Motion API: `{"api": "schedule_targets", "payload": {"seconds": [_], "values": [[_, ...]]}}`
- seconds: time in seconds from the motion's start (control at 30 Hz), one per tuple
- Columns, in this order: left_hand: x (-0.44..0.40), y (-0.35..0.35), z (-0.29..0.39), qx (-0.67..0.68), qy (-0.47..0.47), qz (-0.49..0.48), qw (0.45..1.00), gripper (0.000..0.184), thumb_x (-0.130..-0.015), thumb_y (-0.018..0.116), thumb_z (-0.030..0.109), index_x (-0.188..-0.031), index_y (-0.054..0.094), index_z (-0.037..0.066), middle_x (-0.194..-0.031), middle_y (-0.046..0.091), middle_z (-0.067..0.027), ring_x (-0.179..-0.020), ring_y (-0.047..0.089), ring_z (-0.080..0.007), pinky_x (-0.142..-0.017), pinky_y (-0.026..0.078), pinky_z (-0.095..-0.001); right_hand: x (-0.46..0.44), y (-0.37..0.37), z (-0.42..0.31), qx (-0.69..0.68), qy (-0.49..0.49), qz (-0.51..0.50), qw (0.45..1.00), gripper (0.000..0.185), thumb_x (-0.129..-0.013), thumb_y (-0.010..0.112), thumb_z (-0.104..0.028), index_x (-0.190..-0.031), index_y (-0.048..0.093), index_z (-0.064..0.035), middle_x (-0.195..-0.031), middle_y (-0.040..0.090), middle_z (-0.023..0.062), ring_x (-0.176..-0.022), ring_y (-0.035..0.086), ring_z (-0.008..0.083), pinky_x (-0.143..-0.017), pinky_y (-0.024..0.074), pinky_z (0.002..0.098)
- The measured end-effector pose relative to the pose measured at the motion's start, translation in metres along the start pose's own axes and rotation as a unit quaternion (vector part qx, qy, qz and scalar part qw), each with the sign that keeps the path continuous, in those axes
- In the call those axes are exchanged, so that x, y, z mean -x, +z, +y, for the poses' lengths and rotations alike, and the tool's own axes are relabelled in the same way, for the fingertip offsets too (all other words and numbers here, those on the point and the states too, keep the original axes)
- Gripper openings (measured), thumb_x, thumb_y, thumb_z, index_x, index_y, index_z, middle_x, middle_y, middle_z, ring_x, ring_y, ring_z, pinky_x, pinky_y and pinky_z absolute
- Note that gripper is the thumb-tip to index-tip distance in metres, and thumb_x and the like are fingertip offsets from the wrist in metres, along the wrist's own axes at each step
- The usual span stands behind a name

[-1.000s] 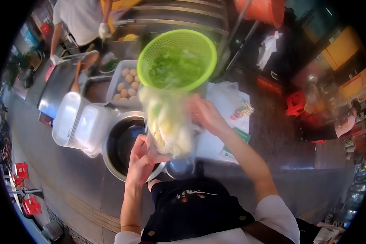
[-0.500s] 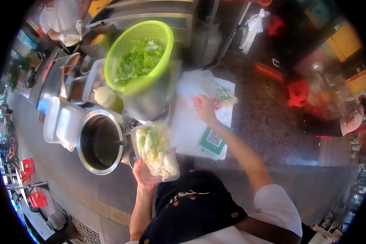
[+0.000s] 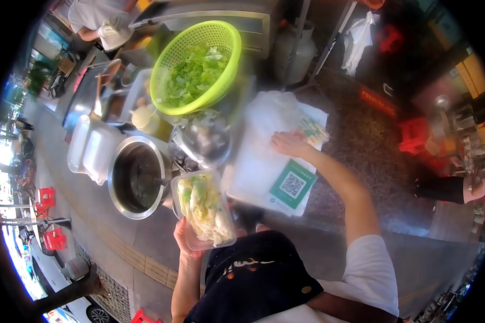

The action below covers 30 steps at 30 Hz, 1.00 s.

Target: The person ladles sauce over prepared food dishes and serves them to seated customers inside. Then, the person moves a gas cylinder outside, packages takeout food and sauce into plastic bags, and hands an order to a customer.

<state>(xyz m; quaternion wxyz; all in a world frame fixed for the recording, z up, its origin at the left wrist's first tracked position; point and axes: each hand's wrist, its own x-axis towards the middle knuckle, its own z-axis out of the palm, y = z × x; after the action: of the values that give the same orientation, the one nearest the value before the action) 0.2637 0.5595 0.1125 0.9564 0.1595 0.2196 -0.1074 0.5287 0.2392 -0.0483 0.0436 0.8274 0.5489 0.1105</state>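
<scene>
My left hand (image 3: pixel 187 240) grips a clear plastic takeaway container (image 3: pixel 233 237) by its lower left side. Inside lies pale, folded food with green leaves (image 3: pixel 202 207); its exact kind I cannot make out. My right hand (image 3: pixel 290 143) rests on a stack of thin white plastic bags (image 3: pixel 258 156), fingers stretched out to the left and slightly blurred. Just beyond that hand is a bundle of wrapped sticks (image 3: pixel 312 129), likely chopsticks. A green QR-code card (image 3: pixel 293 184) lies on the near part of the stack.
A green colander (image 3: pixel 233 72) of chopped lettuce tilts over a metal bowl (image 3: pixel 213 142). To the left stand a steel pot (image 3: pixel 116 188) of dark liquid, stacked clear containers (image 3: pixel 81 142) and a squeeze bottle (image 3: pixel 145 119). A gloved person (image 3: pixel 102 21) is at the far left.
My right hand has come down from a raised, curled pose onto the bags, its fingers now stretched out. The container stays in my left hand. The camera view has shifted slightly.
</scene>
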Motion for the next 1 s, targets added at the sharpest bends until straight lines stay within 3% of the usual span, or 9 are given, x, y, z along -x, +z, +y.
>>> {"api": "schedule_targets", "payload": {"seconds": [0.13, 0.23, 0.4, 0.5, 0.53, 0.63, 0.8, 0.87, 1.0], "values": [[0.001, 0.0, 0.008, -0.019, 0.0, -0.002, 1.0, 0.073, -0.083, 0.06, 0.036, -0.14, 0.034, -0.001, -0.136, 0.046, -0.022, -0.122, 0.048, -0.0378, -0.101, 0.041, -0.0514, -0.009, -0.04, -0.008, -0.026, 0.088, 0.124, 0.988, 0.014, -0.074, 0.057, -0.01, -0.087, 0.058, -0.0064, -0.076, 0.053, 0.0072, -0.08, 0.057, 0.0226, -0.065, 0.0499, 0.0349], [-0.001, 0.001, 0.009, -0.016, -0.008, 0.007, 1.0, 0.072, -0.083, 0.06, 0.035, -0.14, 0.035, 0.0, -0.137, 0.046, -0.0211, -0.122, 0.048, -0.0371, -0.102, 0.04, -0.0512, -0.002, -0.028, -0.009, -0.053, 0.231, 0.148, 0.96, 0.017, -0.079, 0.058, -0.009, -0.096, 0.059, -0.0072, -0.076, 0.057, 0.0071, -0.076, 0.061, 0.0234, -0.061, 0.0502, 0.0358], [-0.012, 0.019, -0.007, -0.016, -0.024, -0.035, 0.999, 0.067, -0.09, 0.053, 0.041, -0.142, 0.035, 0.003, -0.137, 0.046, -0.0189, -0.124, 0.047, -0.0366, -0.103, 0.039, -0.0516, 0.021, -0.09, -0.025, -0.362, 0.45, 0.258, 0.774, 0.015, -0.088, 0.061, -0.01, -0.101, 0.06, -0.0045, -0.087, 0.068, 0.0105, -0.073, 0.066, 0.0242, -0.061, 0.0522, 0.0318], [-0.016, 0.017, -0.005, 0.0, -0.057, -0.031, 0.998, 0.068, -0.093, 0.046, 0.054, -0.143, 0.035, 0.009, -0.14, 0.045, -0.0153, -0.125, 0.046, -0.0361, -0.102, 0.039, -0.0542, 0.035, -0.144, -0.036, -0.291, 0.437, 0.355, 0.773, 0.013, -0.087, 0.064, -0.009, -0.097, 0.062, -0.0017, -0.088, 0.067, 0.0111, -0.076, 0.068, 0.0185, -0.064, 0.0531, 0.0282], [-0.014, 0.018, -0.003, -0.001, -0.053, -0.068, 0.996, 0.069, -0.093, 0.044, 0.056, -0.143, 0.035, 0.009, -0.14, 0.045, -0.0144, -0.125, 0.046, -0.0354, -0.102, 0.039, -0.0539, 0.036, -0.161, -0.039, -0.303, 0.417, 0.407, 0.754, 0.009, -0.089, 0.06, -0.005, -0.097, 0.062, -0.0005, -0.083, 0.066, 0.0095, -0.068, 0.064, 0.0154, -0.06, 0.0505, 0.0252], [-0.032, 0.021, 0.01, 0.005, -0.086, -0.104, 0.991, 0.07, -0.093, 0.04, 0.06, -0.144, 0.035, 0.011, -0.14, 0.044, -0.0122, -0.125, 0.047, -0.033, -0.102, 0.039, -0.0533, 0.025, -0.248, -0.058, -0.526, 0.405, 0.434, 0.609, 0.01, -0.09, 0.056, -0.002, -0.097, 0.063, 0.0001, -0.076, 0.063, 0.0054, -0.061, 0.057, 0.0097, -0.057, 0.0458, 0.022], [-0.042, 0.04, 0.005, 0.041, -0.109, -0.173, 0.978, 0.069, -0.094, 0.038, 0.06, -0.144, 0.035, 0.012, -0.14, 0.045, -0.0102, -0.125, 0.046, -0.0293, -0.104, 0.038, -0.049, -0.017, -0.28, -0.121, -0.632, 0.344, 0.276, 0.638, 0.017, -0.09, 0.056, 0.001, -0.105, 0.064, -0.0005, -0.075, 0.058, -0.0003, -0.062, 0.05, 0.0041, -0.056, 0.0411, 0.0184], [-0.047, 0.041, 0.003, 0.061, -0.132, -0.157, 0.977, 0.069, -0.094, 0.038, 0.059, -0.144, 0.034, 0.013, -0.14, 0.045, -0.0099, -0.125, 0.047, -0.0278, -0.104, 0.038, -0.0473, -0.05, -0.282, -0.141, -0.587, 0.318, 0.25, 0.702, 0.016, -0.091, 0.059, -0.004, -0.106, 0.064, -0.0007, -0.079, 0.06, -0.0007, -0.068, 0.054, 0.0054, -0.059, 0.0432, 0.019], [-0.036, 0.038, 0.005, 0.028, -0.149, -0.179, 0.972, 0.067, -0.095, 0.034, 0.059, -0.144, 0.033, 0.013, -0.14, 0.045, -0.0067, -0.122, 0.049, -0.0254, -0.103, 0.04, -0.0446, -0.084, -0.257, -0.128, -0.505, 0.331, 0.279, 0.747, 0.014, -0.09, 0.06, -0.003, -0.103, 0.066, -0.0027, -0.082, 0.061, 0.0022, -0.069, 0.057, 0.0084, -0.061, 0.045, 0.0218]]}}
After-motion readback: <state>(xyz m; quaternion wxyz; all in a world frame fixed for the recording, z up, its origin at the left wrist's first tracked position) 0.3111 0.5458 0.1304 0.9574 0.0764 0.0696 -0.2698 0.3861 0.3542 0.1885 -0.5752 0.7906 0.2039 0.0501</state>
